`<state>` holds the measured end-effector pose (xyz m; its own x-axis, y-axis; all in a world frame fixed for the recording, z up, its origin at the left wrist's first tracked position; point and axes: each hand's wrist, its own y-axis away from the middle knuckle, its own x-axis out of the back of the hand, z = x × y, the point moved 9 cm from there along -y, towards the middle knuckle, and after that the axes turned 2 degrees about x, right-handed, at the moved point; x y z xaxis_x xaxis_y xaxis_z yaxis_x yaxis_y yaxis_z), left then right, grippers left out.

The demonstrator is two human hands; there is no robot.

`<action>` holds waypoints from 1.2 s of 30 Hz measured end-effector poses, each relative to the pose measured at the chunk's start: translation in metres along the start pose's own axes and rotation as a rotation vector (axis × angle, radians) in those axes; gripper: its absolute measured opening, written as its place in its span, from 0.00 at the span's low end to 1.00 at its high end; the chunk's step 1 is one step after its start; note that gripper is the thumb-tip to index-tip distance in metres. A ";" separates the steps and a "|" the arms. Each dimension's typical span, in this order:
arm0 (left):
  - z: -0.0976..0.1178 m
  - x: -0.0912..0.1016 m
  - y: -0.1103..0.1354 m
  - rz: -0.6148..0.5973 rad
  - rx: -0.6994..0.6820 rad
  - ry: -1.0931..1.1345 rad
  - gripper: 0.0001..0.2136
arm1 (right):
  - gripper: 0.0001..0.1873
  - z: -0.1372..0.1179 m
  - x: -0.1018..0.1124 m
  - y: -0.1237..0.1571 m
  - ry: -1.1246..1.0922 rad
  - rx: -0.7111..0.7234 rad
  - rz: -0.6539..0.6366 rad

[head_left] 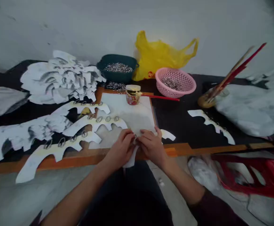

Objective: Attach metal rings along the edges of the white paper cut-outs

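In the head view, the left hand (125, 145) and right hand (151, 144) meet over the near edge of the counter (174, 116), the fingers of both pinched on a white strip (130, 159) at a ring (135, 137). Beyond them, a tub (132, 98) stands near a pink basket (168, 91); ringed strips (59, 150) lie to the left.

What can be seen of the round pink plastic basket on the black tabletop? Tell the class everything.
The round pink plastic basket has a rim and walls pierced with many small holes. It stands open side up on the black tabletop, partly filled with small silvery metal pieces. A yellow plastic bag is behind it. A thin red stick lies just in front; whether they touch is unclear.
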<state>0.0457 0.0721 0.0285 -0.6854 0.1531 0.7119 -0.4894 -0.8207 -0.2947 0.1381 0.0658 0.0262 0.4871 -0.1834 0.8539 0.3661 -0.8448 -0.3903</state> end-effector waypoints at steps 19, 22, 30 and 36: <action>0.003 -0.002 -0.003 0.013 -0.085 -0.101 0.06 | 0.06 0.007 -0.002 -0.002 -0.121 -0.055 -0.100; 0.000 -0.005 -0.002 0.024 -0.097 -0.156 0.08 | 0.09 0.004 -0.001 -0.004 -0.092 -0.048 -0.086; -0.002 -0.014 0.000 -0.076 -0.173 -0.208 0.10 | 0.10 0.005 -0.005 -0.005 -0.083 0.044 -0.106; -0.002 -0.014 0.001 -0.085 -0.177 -0.225 0.09 | 0.08 0.006 -0.002 -0.007 -0.111 0.009 -0.134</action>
<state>0.0538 0.0704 0.0175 -0.5108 0.0751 0.8564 -0.6397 -0.6987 -0.3203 0.1392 0.0754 0.0255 0.5177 -0.0128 0.8555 0.4403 -0.8533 -0.2793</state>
